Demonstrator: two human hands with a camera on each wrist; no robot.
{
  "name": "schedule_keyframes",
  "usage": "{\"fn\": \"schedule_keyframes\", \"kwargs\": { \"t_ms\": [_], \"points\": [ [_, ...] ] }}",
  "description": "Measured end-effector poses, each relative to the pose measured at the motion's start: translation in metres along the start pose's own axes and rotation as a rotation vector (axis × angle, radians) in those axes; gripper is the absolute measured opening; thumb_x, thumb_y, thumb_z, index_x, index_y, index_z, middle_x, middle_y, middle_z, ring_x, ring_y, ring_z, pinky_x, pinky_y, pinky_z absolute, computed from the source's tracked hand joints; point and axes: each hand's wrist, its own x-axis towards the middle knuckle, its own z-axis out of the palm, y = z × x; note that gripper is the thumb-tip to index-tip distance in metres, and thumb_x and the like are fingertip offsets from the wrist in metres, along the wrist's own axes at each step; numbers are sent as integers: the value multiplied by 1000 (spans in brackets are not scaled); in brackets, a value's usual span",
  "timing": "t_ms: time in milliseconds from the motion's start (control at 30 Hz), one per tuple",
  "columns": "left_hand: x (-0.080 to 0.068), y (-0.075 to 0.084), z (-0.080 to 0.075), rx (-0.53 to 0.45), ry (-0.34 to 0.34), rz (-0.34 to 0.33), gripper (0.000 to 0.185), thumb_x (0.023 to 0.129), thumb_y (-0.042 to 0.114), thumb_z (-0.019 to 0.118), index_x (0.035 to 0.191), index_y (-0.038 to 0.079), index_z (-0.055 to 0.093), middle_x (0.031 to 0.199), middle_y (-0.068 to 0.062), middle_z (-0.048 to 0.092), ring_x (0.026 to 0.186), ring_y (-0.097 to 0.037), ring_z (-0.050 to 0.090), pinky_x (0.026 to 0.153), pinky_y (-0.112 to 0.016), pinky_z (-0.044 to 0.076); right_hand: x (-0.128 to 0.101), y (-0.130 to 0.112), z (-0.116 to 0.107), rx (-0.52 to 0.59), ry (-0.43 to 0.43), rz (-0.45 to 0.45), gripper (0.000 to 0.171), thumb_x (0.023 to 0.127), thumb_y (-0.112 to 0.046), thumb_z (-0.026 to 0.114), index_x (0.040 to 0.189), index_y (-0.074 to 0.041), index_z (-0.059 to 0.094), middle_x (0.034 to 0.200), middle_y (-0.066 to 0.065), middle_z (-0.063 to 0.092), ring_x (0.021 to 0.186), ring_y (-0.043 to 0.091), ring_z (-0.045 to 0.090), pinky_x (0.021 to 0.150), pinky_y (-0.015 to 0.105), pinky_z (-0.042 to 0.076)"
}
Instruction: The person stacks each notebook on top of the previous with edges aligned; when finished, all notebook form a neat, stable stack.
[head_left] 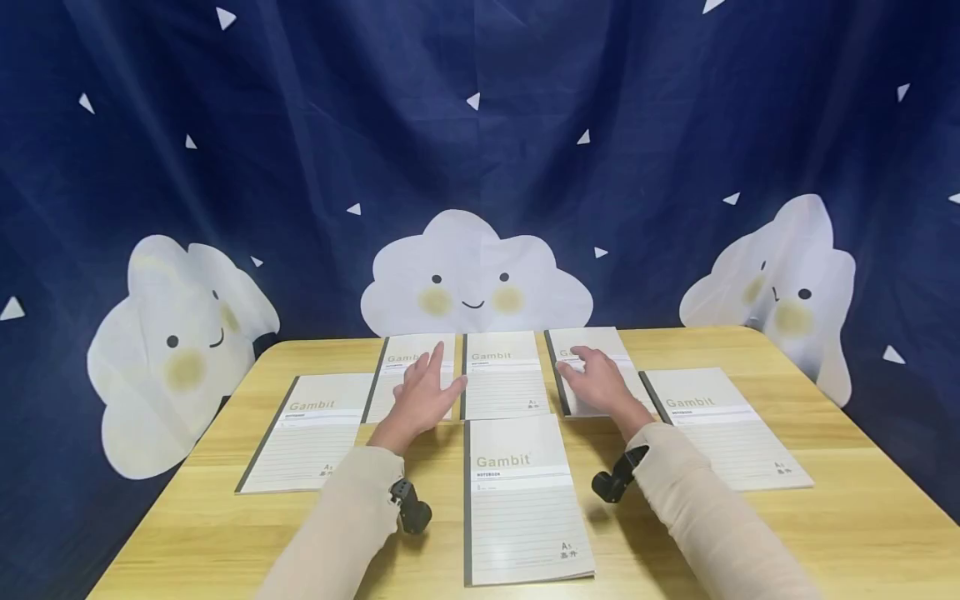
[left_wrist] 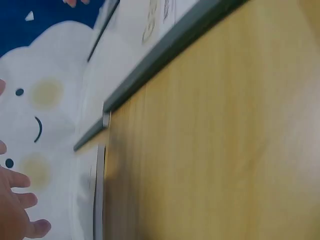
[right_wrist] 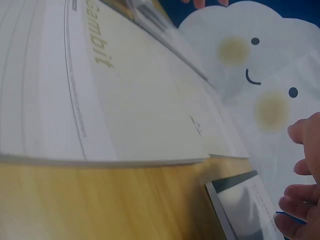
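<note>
My left hand [head_left: 423, 396] hovers over the back-left notebook [head_left: 416, 346], fingers spread and nothing in its grasp. Over the back-right notebook [head_left: 621, 360] my right hand [head_left: 600, 385] reaches with fingers loosely bent, also holding nothing. Between the hands lie the back-middle notebook [head_left: 504, 392] and the front notebook [head_left: 521, 517], whose top edge meets it. All have cream Gambit covers and dark spines. Each wrist view catches only fingers at its edge: the left hand [left_wrist: 17, 205] and the right hand [right_wrist: 305, 165].
Two more notebooks lie at the sides, a left one [head_left: 315, 442] and a right one [head_left: 720, 425]. The wooden table [head_left: 172, 508] has rounded far corners. Behind it hangs a navy curtain [head_left: 480, 167] with smiling clouds. Black wrist cameras [head_left: 411, 507] protrude below the sleeves.
</note>
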Motion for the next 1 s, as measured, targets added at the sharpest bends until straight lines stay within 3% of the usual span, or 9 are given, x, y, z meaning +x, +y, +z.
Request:
{"fn": "schedule_keyframes", "kwargs": {
  "t_ms": [267,400,600,833,1000],
  "points": [
    [-17,2,12,-198,-7,-2,76,90,45,49,151,11,18,152,-19,24,138,-41,23,109,-62,22,-16,-1,13,138,-13,22,50,94,-27,53,134,2,47,118,24,60,106,37,58,89,48,49],
    [-24,2,18,-299,-20,18,75,91,40,52,149,6,20,151,-22,26,138,-41,24,111,-55,24,-22,-1,19,153,-8,38,47,93,-26,53,132,1,49,111,20,65,102,34,61,88,46,49],
    [-31,2,24,-364,-30,12,72,91,36,53,148,3,25,147,-22,32,135,-39,32,110,-53,26,-32,-2,23,184,-6,62,42,93,-25,55,127,0,55,106,16,67,97,29,63,85,43,51],
    [-37,1,29,-466,-33,-7,61,92,31,54,144,4,35,139,-18,44,123,-35,48,102,-49,41,-45,-5,22,210,-9,47,38,93,-25,55,123,-2,58,101,13,69,92,25,65,83,42,52],
    [-41,0,32,-531,-52,-30,56,93,28,53,141,3,39,138,-17,46,121,-34,50,97,-46,46,-51,-4,26,185,-22,52,37,92,-24,56,122,-3,59,102,13,68,90,23,64,77,38,52]
  ]
}}
